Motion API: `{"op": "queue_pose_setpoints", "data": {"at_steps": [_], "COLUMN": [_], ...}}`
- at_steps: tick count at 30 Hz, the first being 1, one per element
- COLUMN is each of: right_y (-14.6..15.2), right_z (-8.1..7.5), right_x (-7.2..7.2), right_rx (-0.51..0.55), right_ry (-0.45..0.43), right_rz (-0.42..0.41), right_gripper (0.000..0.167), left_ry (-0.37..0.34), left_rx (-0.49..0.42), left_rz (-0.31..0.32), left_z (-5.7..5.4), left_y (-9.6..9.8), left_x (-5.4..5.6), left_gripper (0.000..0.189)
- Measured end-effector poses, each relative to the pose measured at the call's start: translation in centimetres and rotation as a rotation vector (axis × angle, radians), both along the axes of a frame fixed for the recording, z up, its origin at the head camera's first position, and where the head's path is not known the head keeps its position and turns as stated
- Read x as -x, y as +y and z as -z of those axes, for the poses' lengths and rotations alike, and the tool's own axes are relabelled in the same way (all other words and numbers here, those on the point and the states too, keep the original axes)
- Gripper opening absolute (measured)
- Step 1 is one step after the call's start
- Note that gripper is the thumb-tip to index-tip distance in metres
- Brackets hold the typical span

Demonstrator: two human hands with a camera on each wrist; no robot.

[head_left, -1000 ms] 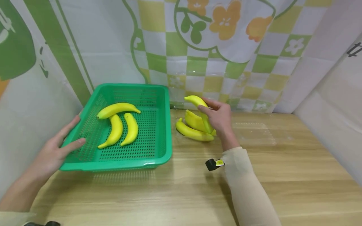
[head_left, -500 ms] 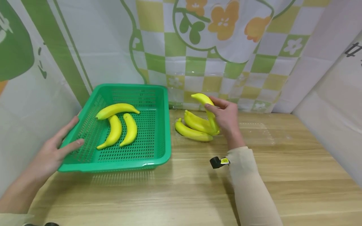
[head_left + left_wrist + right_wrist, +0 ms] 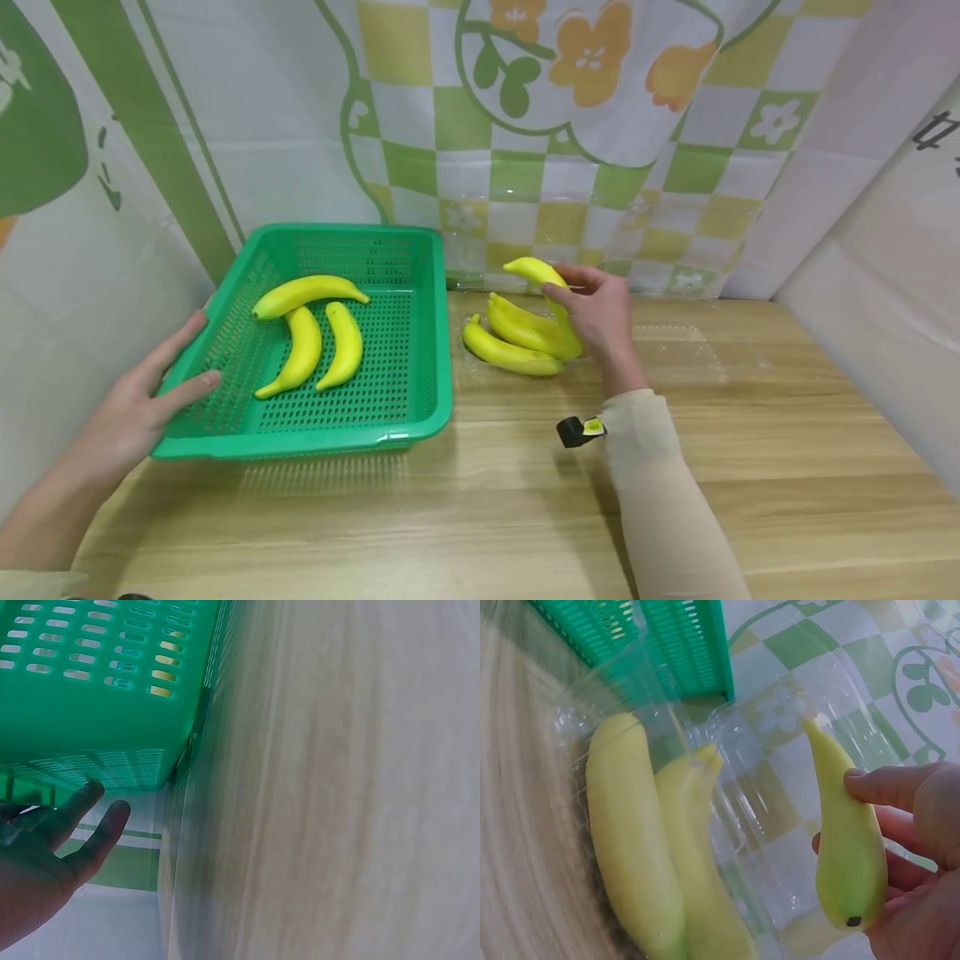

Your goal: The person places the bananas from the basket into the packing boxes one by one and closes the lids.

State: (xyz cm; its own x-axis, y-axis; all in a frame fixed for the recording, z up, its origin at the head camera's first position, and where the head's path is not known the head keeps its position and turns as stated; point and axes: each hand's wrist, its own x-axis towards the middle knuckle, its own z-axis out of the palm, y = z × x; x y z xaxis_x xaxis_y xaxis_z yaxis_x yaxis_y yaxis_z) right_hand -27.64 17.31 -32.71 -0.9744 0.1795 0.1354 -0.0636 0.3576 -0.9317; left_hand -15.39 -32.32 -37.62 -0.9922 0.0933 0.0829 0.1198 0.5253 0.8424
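My right hand pinches a yellow banana between thumb and fingers, its narrow tip raised. The banana is above a clear plastic container, where at least two other bananas lie side by side. On the left, a green plastic basket has three bananas on its floor, one lying across the end of another. My left hand holds the basket's left edge, thumb over the rim and fingers along the outside wall. Those fingers show under the rim in the left wrist view.
Wooden table extends in front of the basket and to the right. A patterned cloth hangs close behind. The container's clear plastic continues right of my right hand. White side walls bound the space.
My right hand has shifted a little to the right with the banana, then the banana's tip dipped slightly. The left hand and basket keep their places; the head view moved slightly.
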Motion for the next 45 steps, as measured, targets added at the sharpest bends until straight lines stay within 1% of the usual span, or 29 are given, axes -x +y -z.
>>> {"op": "queue_pose_setpoints", "data": {"at_steps": [7,13,17,23,26,33,41,45], "right_y": [0.1,0.1,0.1,-0.3,-0.5,-0.4,-0.5,-0.6], "right_z": [0.9,1.7,2.0,2.6,2.7,2.9,3.0,2.9], "right_x": [0.1,0.4,0.4,0.7,0.8,0.9,0.9,0.9], "right_rx": [-0.112,-0.147,-0.207,-0.287,-0.345,-0.393,-0.494,-0.537], "right_ry": [0.043,0.029,0.024,0.025,0.028,0.007,-0.028,-0.044], "right_rz": [-0.036,-0.042,-0.042,-0.081,-0.09,-0.08,-0.083,-0.086], "right_gripper": [0.038,0.038,0.038,0.038,0.038,0.037,0.038,0.037], "left_ry": [0.002,0.015,0.01,-0.007,-0.018,-0.007,-0.004,-0.003], "left_rx": [0.015,0.029,0.031,0.027,0.025,0.015,0.005,-0.006], "left_rz": [-0.009,-0.004,-0.005,-0.001,0.001,-0.004,-0.013,-0.011], "left_z": [0.1,0.3,0.4,0.5,0.5,0.4,0.0,0.0], "left_y": [0.0,-0.1,-0.3,-0.6,-0.6,-0.2,0.3,0.2], "left_x": [-0.2,-0.2,0.0,-0.1,-0.1,0.0,-0.2,-0.2], "left_gripper": [0.072,0.072,0.072,0.073,0.072,0.072,0.072,0.072]}}
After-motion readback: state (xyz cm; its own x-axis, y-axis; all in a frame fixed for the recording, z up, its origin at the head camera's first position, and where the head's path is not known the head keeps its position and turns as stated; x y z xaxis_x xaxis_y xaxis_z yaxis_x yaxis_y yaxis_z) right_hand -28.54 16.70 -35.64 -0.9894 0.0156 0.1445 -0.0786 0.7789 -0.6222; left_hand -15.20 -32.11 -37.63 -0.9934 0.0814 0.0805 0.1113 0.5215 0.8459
